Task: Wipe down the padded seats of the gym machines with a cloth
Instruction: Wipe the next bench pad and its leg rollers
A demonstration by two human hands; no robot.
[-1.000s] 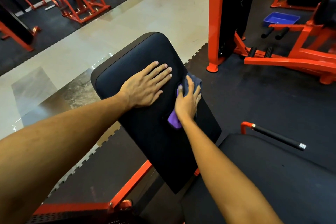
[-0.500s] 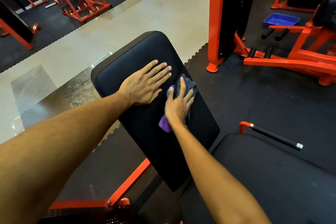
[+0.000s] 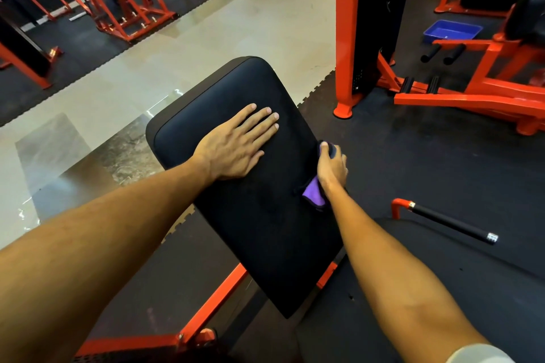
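Change: right hand (image 3: 331,168) and cloth (image 3: 314,194) have slid to the pad (image 3: 259,215)'s right edge.
Left hand (image 3: 236,147): spread flat, pressing the pad.
Right hand: fingers curled over the edge, gripping the cloth.

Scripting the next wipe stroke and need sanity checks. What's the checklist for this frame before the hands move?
1. Cloth held: ok. The right hand grips the purple cloth.
2. Cloth on surface: ok. It lies against the right edge of the black backrest pad.
3. Pad braced: ok. The left hand rests flat on the upper pad, fingers straight.
4. Upper pad free for wiping: not ok. The left hand covers part of it.
5. Pad already clean: cannot tell. The surface is too dark.
6. Right arm apart from the black side handle: ok.
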